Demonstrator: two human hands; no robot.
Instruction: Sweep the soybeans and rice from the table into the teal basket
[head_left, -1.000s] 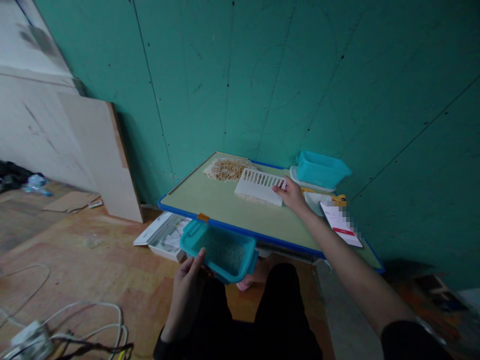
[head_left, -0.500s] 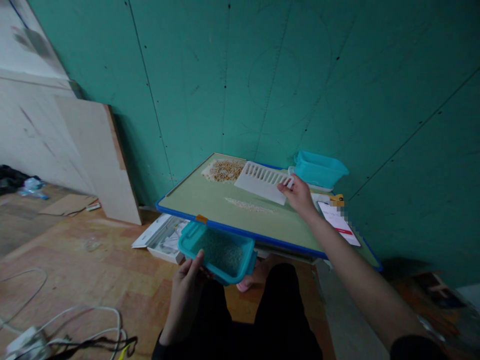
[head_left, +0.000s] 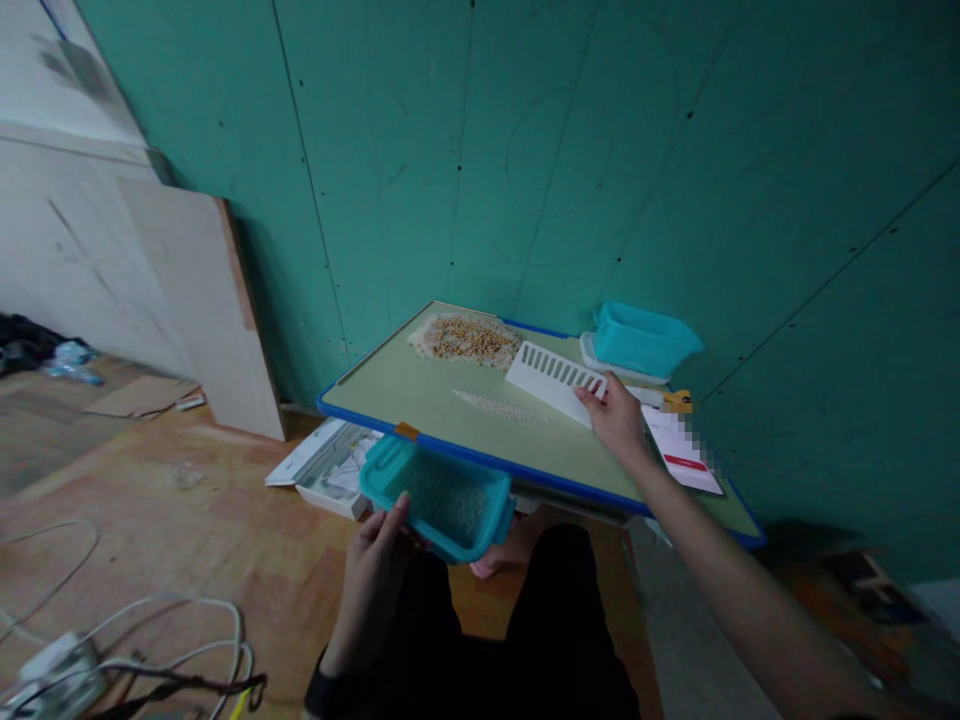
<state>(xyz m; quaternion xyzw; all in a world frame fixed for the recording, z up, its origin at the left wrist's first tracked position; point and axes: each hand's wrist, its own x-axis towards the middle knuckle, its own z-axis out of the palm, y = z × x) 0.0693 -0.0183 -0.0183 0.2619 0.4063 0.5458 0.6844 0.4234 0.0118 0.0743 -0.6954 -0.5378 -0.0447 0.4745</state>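
My left hand (head_left: pixel 381 545) grips the near rim of a teal plastic container (head_left: pixel 501 515), thumb over the edge. Pale grains (head_left: pixel 450 500) lie in its bottom, and it sits just below the table's front edge. In my right hand (head_left: pixel 613 412) is a flat white slotted plastic plate (head_left: pixel 551 385), held by its right end low over the table. Left of the plate, a heap of yellow kernels mixed with pale grains (head_left: pixel 469 340) lies at the back of the table (head_left: pixel 390 385). A thin strip of pale grains (head_left: pixel 502 407) runs nearer the front.
A second teal container (head_left: pixel 645 340) stands on the back right of the table, beside a white lid (head_left: pixel 592 350). A phone (head_left: pixel 682 450) lies near the right edge. An open white box (head_left: pixel 334 470) is on the floor; cables (head_left: pixel 187 605) lie at left.
My right hand has moved the slotted plate right and toward me, away from the heap, uncovering more of the heap's right side. My left hand keeps its hold on the container.
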